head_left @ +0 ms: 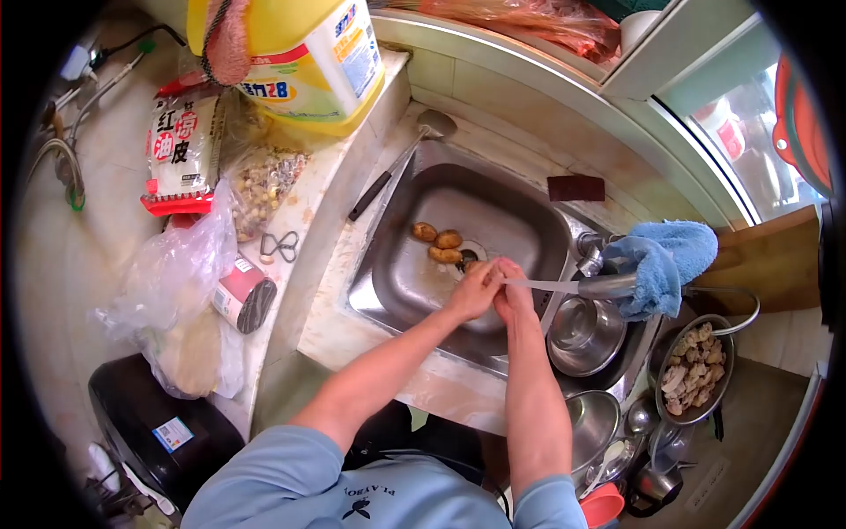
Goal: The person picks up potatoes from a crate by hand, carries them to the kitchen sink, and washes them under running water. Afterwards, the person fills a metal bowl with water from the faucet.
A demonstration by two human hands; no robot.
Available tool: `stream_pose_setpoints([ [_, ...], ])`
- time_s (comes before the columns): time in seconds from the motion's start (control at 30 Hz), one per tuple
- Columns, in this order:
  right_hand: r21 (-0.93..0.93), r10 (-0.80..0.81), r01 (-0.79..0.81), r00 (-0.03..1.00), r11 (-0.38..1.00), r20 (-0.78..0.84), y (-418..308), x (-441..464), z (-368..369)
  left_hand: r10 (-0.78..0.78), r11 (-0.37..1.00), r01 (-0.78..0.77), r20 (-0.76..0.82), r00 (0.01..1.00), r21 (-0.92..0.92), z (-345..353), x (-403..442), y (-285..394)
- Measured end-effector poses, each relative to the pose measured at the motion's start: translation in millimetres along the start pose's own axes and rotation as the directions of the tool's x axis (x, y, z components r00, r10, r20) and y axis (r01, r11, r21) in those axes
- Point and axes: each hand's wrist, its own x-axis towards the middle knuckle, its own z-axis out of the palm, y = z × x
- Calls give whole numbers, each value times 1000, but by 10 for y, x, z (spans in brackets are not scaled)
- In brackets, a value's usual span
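Observation:
My left hand and my right hand are pressed together over the sink basin. Water runs onto them from the metal faucet. Both sets of fingers are curled in against each other, and whatever is between them is hidden. Three small brown potatoes lie on the basin floor near the drain, just beyond my left hand. A blue cloth is draped over the faucet.
A skimmer with a black handle rests along the sink's left rim. Metal bowls stand at the right, near a pan of meat pieces. Food packages and a yellow jug occupy the left counter.

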Motion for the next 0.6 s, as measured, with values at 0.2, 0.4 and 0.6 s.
stream_pose_setpoints([
  [0.2, -889, -384, 54, 912, 454, -141, 200, -14, -167, -212, 977, 213, 30, 977, -1, 337, 64, -339],
  [0.4, -979, -270, -87, 953, 187, -136, 125, -150, -175, 53, 670, -38, 3, 999, 742, -368, 222, -225],
  [0.6, -900, -256, 222, 909, -374, 330, 268, -14, 167, 181, 323, -309, 263, 948, 894, -684, 563, -576],
])
